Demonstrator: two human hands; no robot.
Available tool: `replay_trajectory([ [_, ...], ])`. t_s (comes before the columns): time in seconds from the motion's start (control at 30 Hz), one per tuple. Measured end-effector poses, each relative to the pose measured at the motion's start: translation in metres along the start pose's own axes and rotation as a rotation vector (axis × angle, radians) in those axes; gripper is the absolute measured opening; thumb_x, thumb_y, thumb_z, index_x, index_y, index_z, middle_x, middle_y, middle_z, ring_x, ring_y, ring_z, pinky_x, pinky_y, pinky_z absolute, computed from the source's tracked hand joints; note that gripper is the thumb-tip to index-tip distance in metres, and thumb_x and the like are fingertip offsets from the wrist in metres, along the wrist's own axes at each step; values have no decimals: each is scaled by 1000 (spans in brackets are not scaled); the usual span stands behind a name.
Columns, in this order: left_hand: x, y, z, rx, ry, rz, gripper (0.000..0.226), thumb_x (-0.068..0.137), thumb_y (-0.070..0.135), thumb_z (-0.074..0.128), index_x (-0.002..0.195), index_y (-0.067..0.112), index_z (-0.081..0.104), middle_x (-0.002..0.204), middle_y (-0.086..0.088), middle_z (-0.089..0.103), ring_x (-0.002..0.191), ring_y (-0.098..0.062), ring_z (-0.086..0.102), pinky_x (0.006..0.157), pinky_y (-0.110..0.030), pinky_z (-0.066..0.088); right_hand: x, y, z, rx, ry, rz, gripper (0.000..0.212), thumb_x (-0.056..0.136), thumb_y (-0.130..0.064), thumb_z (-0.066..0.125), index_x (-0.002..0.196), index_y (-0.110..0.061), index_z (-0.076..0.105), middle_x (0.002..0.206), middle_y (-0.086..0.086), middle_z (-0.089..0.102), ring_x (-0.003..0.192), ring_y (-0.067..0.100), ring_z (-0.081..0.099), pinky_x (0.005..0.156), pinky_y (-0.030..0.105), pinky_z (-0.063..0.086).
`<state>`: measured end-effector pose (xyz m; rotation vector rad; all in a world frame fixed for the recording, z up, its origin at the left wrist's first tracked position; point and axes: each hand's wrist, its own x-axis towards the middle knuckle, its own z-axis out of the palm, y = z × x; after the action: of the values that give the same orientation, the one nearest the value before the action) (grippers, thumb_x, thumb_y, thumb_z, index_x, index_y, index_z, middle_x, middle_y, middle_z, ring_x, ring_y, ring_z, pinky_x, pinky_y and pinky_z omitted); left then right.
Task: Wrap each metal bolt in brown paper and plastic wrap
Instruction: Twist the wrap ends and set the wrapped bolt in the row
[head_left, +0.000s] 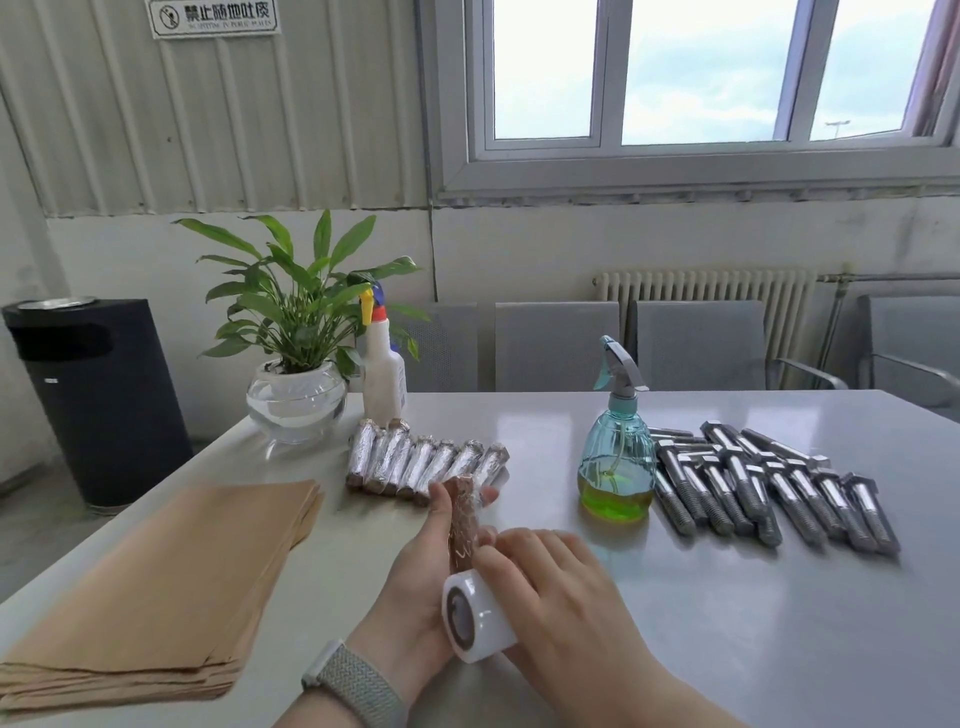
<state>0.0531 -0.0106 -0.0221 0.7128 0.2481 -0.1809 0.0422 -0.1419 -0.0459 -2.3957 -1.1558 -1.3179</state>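
Clearly the bolt (461, 519) is a heavy, stiff piece, and the film over its brown paper looks slick, so it is best held around the shank, as now. It stands nearly upright above the tabletop (727, 623), near the front edge, the left hand (421, 582) curled round it in a close grip. Just below, the right hand (561, 587) holds the white roll (480, 618) of plastic wrap, fingers curved over it. Brown, glossy and creased, the bolt is partly filmed. Finished bundles (426, 462) lie behind; bare bolts (769, 483) wait right.
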Motion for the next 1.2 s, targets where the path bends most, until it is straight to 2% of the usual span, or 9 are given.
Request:
replay_trajectory([
  [0.17,-3,5,0,-16,-20,57,56,92,61,42,105,14,71,101,-8,70,86,-24,66,77,-39,52,1,1,-1,24,-2,-14,31,77,-27,72,105,-16,67,97,2,63,80,25,60,72,37,50],
  [0.27,-6,9,0,-65,-57,60,56,95,60,37,110,14,67,115,-14,70,101,-30,69,87,-45,51,1,2,0,59,13,-32,36,73,-26,71,106,-17,62,100,0,61,85,25,60,74,39,49],
  [0.5,-10,15,0,-247,-84,71,53,98,55,37,114,11,61,78,-6,60,76,-23,63,80,-37,48,1,5,6,117,131,-8,49,71,-25,80,109,-19,50,112,-3,56,95,23,58,81,38,43],
  [0.63,-8,13,1,-294,-92,73,53,100,51,33,110,6,60,74,-5,49,68,-18,46,74,-34,44,2,9,5,150,189,30,36,81,-25,71,110,-20,50,112,-5,52,94,21,56,82,35,42],
  [0.77,-7,16,1,-328,-118,110,56,102,47,33,109,1,63,75,-6,55,69,-18,52,75,-32,45,4,10,-1,266,231,137,35,84,-29,69,111,-19,49,109,-4,51,92,19,55,81,29,44],
  [0.93,-5,15,-2,-204,-111,236,44,96,40,45,103,1,65,85,-12,70,75,-23,70,61,-32,59,15,9,-13,610,232,620,61,62,-30,89,102,-44,45,97,-22,58,89,-4,57,72,7,41],
  [1.0,-5,13,-1,-172,-114,274,38,88,37,54,95,1,66,87,-14,73,76,-23,73,64,-34,61,19,11,-14,695,190,871,64,56,-35,90,96,-50,42,92,-24,60,87,-9,57,66,8,42],
  [1.1,-5,9,-1,-157,-140,290,46,83,35,56,101,-7,60,98,-23,72,87,-29,73,67,-38,61,18,16,-13,881,103,1120,60,55,-46,85,98,-42,44,90,-15,61,78,-4,59,61,21,46],
  [1.2,-2,2,-1,-113,-161,333,55,87,36,53,122,-6,49,113,-27,67,100,-34,70,74,-39,61,17,18,-14,1118,69,1284,57,61,-33,88,104,-26,51,90,-4,67,74,1,65,58,25,50],
])
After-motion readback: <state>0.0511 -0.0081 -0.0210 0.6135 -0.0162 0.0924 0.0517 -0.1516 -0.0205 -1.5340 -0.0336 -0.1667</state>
